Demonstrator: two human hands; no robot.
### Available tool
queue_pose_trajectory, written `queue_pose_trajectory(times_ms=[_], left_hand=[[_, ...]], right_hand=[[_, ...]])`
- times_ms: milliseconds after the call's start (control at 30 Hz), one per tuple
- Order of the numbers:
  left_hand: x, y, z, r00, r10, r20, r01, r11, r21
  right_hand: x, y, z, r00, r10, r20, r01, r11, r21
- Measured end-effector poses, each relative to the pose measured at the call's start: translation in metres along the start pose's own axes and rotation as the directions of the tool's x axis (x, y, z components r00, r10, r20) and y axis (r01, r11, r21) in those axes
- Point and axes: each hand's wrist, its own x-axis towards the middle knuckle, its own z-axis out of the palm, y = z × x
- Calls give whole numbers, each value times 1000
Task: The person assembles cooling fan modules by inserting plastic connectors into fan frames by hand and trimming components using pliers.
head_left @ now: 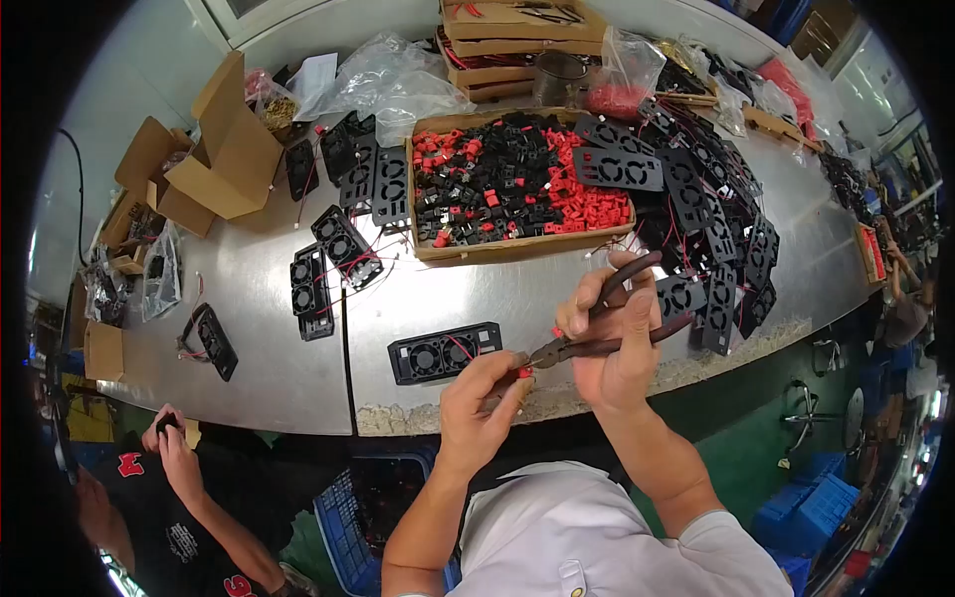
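Note:
My right hand (619, 348) is closed around the dark handles of a pair of pliers (553, 352). The handles are spread, and the jaws point left toward my left hand (479, 403). Between the fingertips of that hand I pinch a small red plastic connector (525, 373), right by the tip of the jaws. Fingers cover much of the connector, so whether the jaws touch it I cannot tell. Just beyond my left hand, a black panel with two fans (430, 360) and a thin red wire lies on the metal table (378, 403).
A cardboard tray (517, 247) of red and black plastic parts stands behind my hands. Black fan panels (721, 234) pile up on the right; more (343, 249) lie left. An open carton (224, 149) stands far left. A co-worker's hands (171, 438) hold something black. Below is a blue crate (343, 542).

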Motion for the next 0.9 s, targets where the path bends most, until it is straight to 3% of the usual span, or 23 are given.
queue_pose_trajectory(times_ms=[400,633,700,900], left_hand=[[0,0,6,1000,-14,-22,12,999,-51],[3,13,5,976,210,48,-214,913,346],[8,14,2,942,322,90,-330,853,405],[11,14,-4,909,355,216,-415,803,428]], right_hand=[[-1,-1,7,995,-7,-101,2,999,-54],[0,-8,6,988,62,-141,-59,998,25],[1,-10,3,983,90,-162,-85,995,43],[2,-11,3,965,141,-222,-135,990,45]])
